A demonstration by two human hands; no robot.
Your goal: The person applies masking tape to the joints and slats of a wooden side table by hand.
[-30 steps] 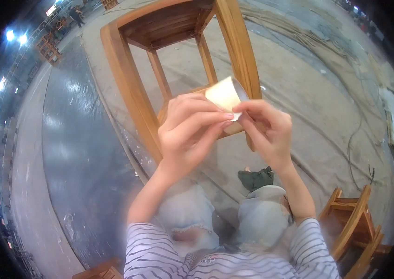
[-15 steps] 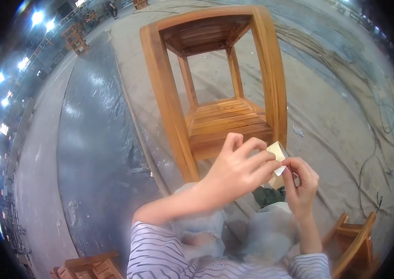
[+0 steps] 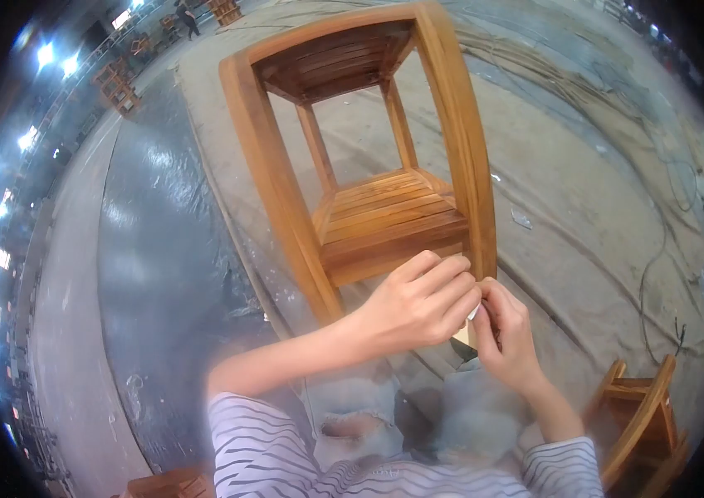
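Observation:
My left hand (image 3: pixel 420 300) and my right hand (image 3: pixel 504 334) meet fingertip to fingertip over a small pale piece of sandpaper (image 3: pixel 466 325), which is mostly hidden between them. Both hands grip it. They sit just below the near end of a wooden stool frame (image 3: pixel 286 199) lying on its side on the floor. The frame's right leg (image 3: pixel 466 149) ends right above my fingers. Its slatted shelf (image 3: pixel 385 217) faces me.
A second wooden frame (image 3: pixel 642 423) lies at the lower right. Another wooden piece (image 3: pixel 171 483) shows at the bottom left. A cable (image 3: pixel 659 274) trails over the dusty floor at right. A shiny plastic sheet (image 3: pixel 153 274) covers the floor at left. My knees in pale jeans (image 3: pixel 352 407) are below.
My hands dropped from in front of the stool to its near lower end. The pale piece, clearly visible before, is now almost covered by my fingers.

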